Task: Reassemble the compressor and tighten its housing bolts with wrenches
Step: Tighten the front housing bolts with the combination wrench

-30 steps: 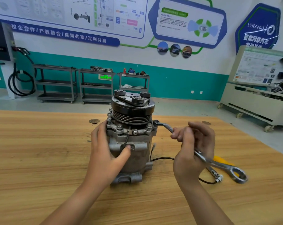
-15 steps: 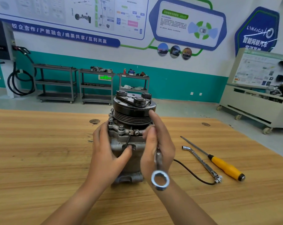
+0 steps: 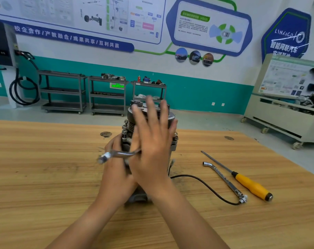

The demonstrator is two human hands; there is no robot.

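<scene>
Head view: the compressor [image 3: 130,119] stands upright at the middle of the table [image 3: 44,177], largely hidden behind both hands; the left hand [image 3: 116,171] grips its body, fingers curled round the casing; the right hand [image 3: 152,141] is spread flat, fingers straight and apart, palm against the wrench [image 3: 116,154]; the wrench's blurred free end points left where a second ago it pointed right, so a tightening stroke on one housing bolt looks under way; a second wrench [image 3: 222,178] lies well to the right.
</scene>
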